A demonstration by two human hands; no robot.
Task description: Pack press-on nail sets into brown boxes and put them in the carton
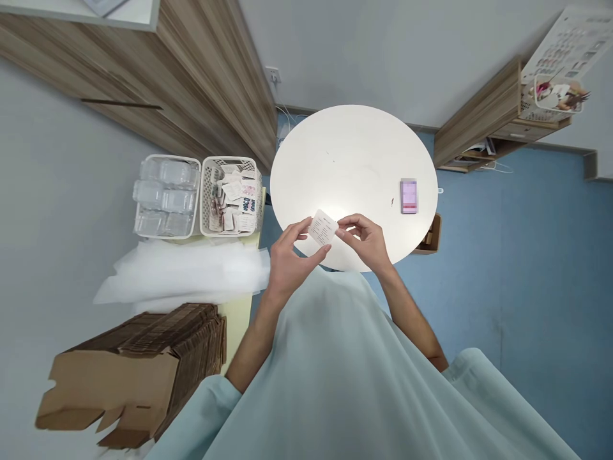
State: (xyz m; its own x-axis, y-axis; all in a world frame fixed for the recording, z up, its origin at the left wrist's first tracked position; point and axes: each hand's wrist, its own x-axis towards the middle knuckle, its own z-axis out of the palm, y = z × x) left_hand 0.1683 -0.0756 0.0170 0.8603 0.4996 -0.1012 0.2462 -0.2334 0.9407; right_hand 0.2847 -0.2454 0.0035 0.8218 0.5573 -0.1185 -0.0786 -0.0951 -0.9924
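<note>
A small white printed card [323, 229] with rows of dark text is held up over the near edge of the round white table [354, 147]. My left hand [292, 255] grips it from the left, thumb along its lower edge and fingers at its left side. At the card's right edge, the thumb and forefinger of my right hand [366, 241] pinch it, with the other fingers curled. Whether anything lies behind the card is hidden. A phone [408, 196] with a lit pinkish screen rests on the right part of the table.
To the left stand a basket of clear plastic boxes [167, 191] and a basket of small printed packs [234, 198]. Nearer are white foam sheets [186, 268] and stacked flat cardboard boxes [143, 370]. Wooden cabinets [205, 70] rise behind; an open carton [428, 236] sits below the table.
</note>
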